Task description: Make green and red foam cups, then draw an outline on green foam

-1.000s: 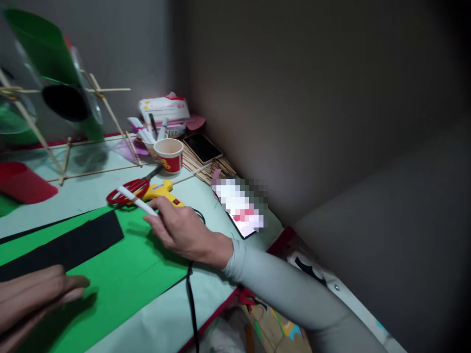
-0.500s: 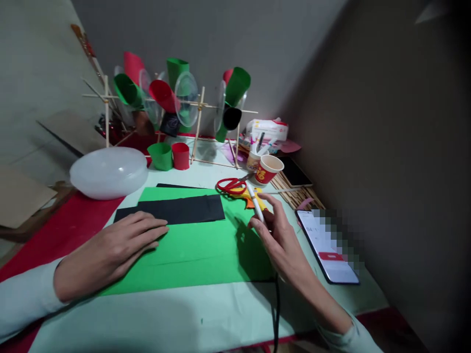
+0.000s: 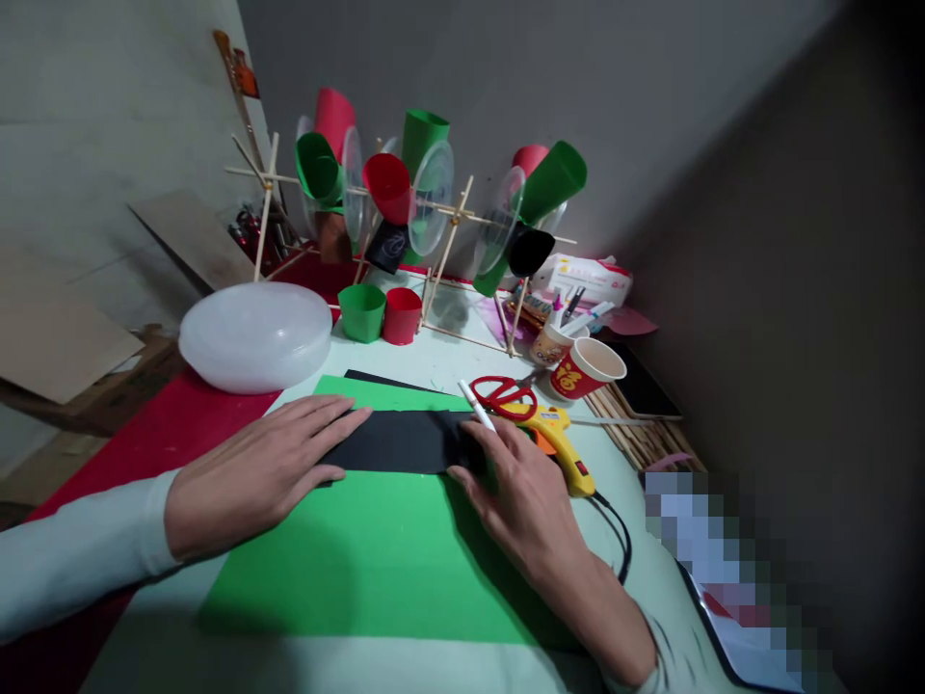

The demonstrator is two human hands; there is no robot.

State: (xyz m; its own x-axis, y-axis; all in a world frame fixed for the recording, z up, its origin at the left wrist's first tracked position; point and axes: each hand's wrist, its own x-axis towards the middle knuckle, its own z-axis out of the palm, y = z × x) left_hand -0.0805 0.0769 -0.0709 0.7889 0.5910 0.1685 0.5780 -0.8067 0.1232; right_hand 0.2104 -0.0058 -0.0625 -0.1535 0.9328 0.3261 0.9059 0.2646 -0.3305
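Observation:
My left hand (image 3: pixel 252 477) lies with fingers stretched out over the left end of a black paper strip (image 3: pixel 401 443). Beneath the strip is a large green sheet (image 3: pixel 347 569). A white pen (image 3: pixel 475 405) sticks up from between the fingers of my right hand (image 3: pixel 531 501), whose thumb and fingertips touch the strip's right end. Some of those fingers are hidden behind the hand. Just beyond it lie red-handled scissors (image 3: pixel 498 395) and a yellow glue gun (image 3: pixel 570 458) with a black cord.
Behind stands a wooden-stick frame (image 3: pixel 457 222) carrying red, green and black cups and clear discs. A round white translucent container (image 3: pixel 252 337) is at left. Small green (image 3: pixel 362 313) and red cups (image 3: pixel 402 316), a paper cup (image 3: pixel 587 368), sticks (image 3: pixel 636 424) and a phone (image 3: pixel 729 627) surround the sheet.
My right hand has moved left and down onto the strip's right end, still holding the pen. My left hand rests further along the strip. The view has shifted left, uncovering the glue gun.

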